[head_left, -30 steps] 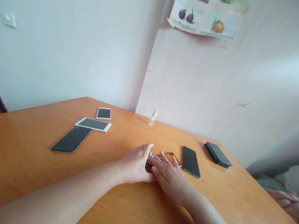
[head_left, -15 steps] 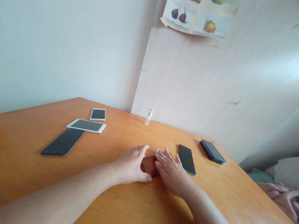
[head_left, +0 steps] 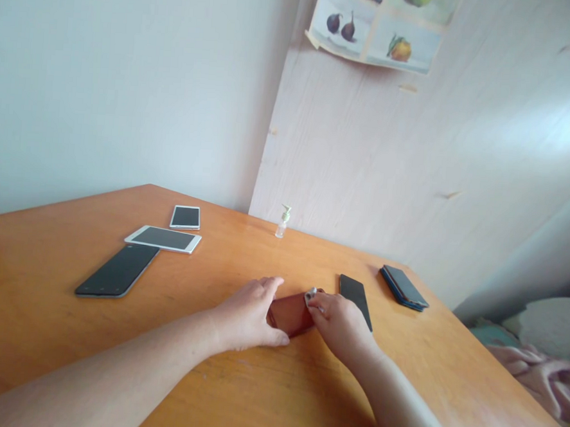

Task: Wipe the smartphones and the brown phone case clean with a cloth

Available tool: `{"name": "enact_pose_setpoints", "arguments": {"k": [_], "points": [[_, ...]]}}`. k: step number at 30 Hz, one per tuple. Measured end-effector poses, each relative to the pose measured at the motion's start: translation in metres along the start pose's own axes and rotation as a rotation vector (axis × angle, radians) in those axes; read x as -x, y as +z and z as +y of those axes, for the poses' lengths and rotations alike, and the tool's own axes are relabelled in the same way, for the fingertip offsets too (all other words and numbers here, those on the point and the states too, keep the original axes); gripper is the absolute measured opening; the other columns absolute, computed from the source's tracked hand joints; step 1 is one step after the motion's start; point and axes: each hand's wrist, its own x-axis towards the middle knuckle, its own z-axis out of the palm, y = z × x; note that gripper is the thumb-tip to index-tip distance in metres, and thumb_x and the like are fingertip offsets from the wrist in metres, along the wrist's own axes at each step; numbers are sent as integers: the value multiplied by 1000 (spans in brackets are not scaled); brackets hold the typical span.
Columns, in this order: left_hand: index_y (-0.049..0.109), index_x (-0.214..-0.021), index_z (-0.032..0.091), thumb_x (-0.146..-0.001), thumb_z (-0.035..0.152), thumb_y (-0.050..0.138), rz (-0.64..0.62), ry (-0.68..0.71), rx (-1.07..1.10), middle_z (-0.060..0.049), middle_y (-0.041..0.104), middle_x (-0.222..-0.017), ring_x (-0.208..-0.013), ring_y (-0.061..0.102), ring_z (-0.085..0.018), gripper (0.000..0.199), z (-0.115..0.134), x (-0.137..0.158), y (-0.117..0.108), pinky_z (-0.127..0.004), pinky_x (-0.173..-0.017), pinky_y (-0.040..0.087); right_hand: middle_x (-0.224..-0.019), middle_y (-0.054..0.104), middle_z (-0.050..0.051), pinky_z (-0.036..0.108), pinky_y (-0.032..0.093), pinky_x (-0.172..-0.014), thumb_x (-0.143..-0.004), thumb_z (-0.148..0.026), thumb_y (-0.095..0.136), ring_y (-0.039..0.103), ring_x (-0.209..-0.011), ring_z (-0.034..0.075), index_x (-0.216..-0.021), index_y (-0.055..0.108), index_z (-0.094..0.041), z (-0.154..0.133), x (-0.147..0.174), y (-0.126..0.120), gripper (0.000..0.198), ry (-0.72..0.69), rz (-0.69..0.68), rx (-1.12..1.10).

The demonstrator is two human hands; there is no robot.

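Observation:
A reddish-brown phone (head_left: 289, 312) lies flat on the wooden table between my two hands. My left hand (head_left: 256, 313) grips its left end, thumb at the near edge and fingers at the far edge. On the right end of the phone, my right hand (head_left: 339, 320) is closed over a small greyish-white cloth (head_left: 310, 295), mostly hidden by my fingers. Just beyond that hand lies a black phone (head_left: 354, 296), partly covered by it.
Two white phones (head_left: 166, 238) and a large dark phone (head_left: 117, 271) lie at left. A small pump bottle (head_left: 282, 222) stands near the wall. Stacked dark phones (head_left: 405, 288) sit at the right edge of the table (head_left: 235, 391).
My right hand has gone from flat, spread fingers to a closed grip on the cloth, shifting slightly right and uncovering more of the reddish-brown phone. My left hand stays put.

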Motion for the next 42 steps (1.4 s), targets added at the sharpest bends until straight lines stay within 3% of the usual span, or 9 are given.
{"name": "enact_pose_setpoints", "arguments": {"k": [6,11,16,24,26,30,32,39,42], "points": [[38,-140,20,-57,51,79,3,4,10,-16,55,-133,-125,51,-34,97,-3,0,1,-43,-101,43,-86,69,2,26,41,-74,-86,-22,51,61,-84,17,-92,69,-22,-1,1,3,19,11,121,-186],[38,-141,17,-58,52,78,-16,-9,-1,-16,56,-131,-126,50,-35,98,-2,0,0,-43,-102,43,-86,63,4,25,40,-73,-83,-23,55,59,-81,16,-82,68,-20,8,-1,3,14,59,69,-151],[40,-139,20,-58,53,77,-21,0,-8,-15,56,-130,-125,50,-35,96,-2,0,-1,-43,-101,43,-85,60,5,26,39,-72,-79,-15,53,57,-78,16,-74,65,-17,23,-4,2,14,165,134,-67],[41,-138,21,-56,54,79,8,31,25,-14,57,-129,-122,54,-34,96,-8,-2,4,-42,-99,45,-81,63,1,24,42,-79,-85,-14,52,59,-87,15,-77,69,-22,-24,15,-1,20,-313,16,-316],[41,-138,21,-56,55,79,9,31,28,-14,56,-130,-121,55,-33,96,-9,-2,3,-41,-98,46,-84,63,1,24,42,-78,-85,-15,53,59,-86,15,-79,69,-22,-20,13,-2,18,-262,5,-295],[43,-136,22,-56,56,78,-21,-4,-3,-14,57,-129,-118,56,-32,94,-7,-1,0,-42,-97,46,-86,61,5,27,40,-73,-83,-17,54,57,-80,17,-79,68,-18,13,5,-5,15,70,52,-103],[44,-135,21,-57,57,78,-30,-10,-18,-14,58,-128,-119,55,-32,92,-5,-1,-1,-43,-98,46,-85,60,5,27,38,-71,-81,-15,52,56,-78,16,-77,66,-17,21,5,-6,15,150,74,-51],[49,-127,22,-58,54,78,-22,24,4,-11,60,-120,-112,59,-29,82,-4,-1,-1,-39,-93,48,-81,63,1,23,39,-68,-75,-11,53,57,-77,14,-76,63,-20,-12,15,-4,13,-137,-29,-308],[48,-128,22,-58,53,78,-14,32,-5,-11,60,-121,-113,58,-30,82,-4,-1,-1,-40,-94,47,-78,62,1,23,37,-66,-74,-11,53,55,-74,14,-73,61,-19,0,11,-2,11,-46,35,-266]]}}
